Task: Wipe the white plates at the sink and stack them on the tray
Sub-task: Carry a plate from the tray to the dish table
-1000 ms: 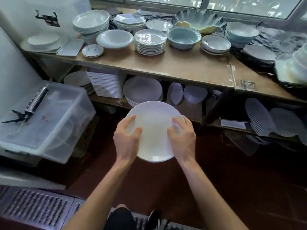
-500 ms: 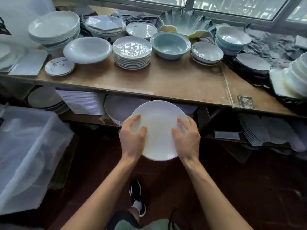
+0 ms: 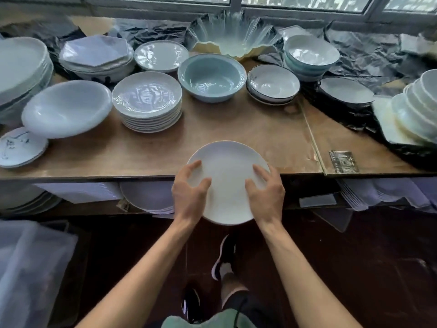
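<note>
Over wooden shelf [image 3: 236,136], round smooth white plate [image 3: 228,183], both hands gripping

Wooden table [image 3: 248,138]: stack of plates [image 3: 147,100] left of centre, blue bowl [image 3: 212,76] behind centre, oval white dish [image 3: 67,108] near left edge, black sheeting [image 3: 378,53] across rear right corner.

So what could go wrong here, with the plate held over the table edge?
The white plate is held at its rims only by the left hand and right hand, half past the table edge; a slip could drop it to the floor. Pushed forward, it might knock the plate stack.
</note>
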`<action>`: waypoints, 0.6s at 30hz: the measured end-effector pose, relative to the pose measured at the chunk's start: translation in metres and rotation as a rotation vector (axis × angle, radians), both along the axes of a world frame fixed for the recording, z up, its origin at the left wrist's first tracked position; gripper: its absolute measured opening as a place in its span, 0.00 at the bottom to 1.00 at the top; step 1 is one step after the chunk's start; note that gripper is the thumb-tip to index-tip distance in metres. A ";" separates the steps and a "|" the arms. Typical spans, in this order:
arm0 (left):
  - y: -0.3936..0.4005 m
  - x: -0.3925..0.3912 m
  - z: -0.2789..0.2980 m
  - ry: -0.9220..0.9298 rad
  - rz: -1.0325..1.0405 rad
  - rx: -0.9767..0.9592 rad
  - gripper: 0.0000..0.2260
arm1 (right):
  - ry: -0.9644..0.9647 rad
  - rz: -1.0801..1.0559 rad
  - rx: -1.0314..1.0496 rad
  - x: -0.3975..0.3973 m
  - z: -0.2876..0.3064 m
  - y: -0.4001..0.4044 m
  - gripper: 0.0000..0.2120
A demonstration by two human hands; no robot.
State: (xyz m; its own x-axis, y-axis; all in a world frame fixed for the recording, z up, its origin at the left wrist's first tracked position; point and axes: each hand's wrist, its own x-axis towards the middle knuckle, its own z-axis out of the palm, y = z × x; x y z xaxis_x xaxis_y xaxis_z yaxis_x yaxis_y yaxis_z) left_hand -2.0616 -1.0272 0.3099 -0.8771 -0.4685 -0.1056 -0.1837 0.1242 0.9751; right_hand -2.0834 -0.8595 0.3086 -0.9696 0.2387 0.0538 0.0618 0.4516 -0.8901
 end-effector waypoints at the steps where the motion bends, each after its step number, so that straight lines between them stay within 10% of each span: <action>1: 0.003 -0.014 0.000 0.002 -0.010 -0.005 0.21 | -0.002 0.000 -0.004 -0.015 -0.003 0.003 0.20; 18: 0.015 -0.210 -0.068 -0.076 0.078 -0.053 0.21 | -0.052 0.122 0.009 -0.225 -0.067 0.012 0.26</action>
State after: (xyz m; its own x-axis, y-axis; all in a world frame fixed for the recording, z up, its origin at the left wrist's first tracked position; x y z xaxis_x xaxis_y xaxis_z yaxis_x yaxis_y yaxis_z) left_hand -2.2712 -1.0126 0.2423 -0.8280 -0.5420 -0.1441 -0.2684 0.1574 0.9504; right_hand -2.3080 -0.8479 0.2421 -0.9929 0.1185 0.0045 0.0517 0.4663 -0.8831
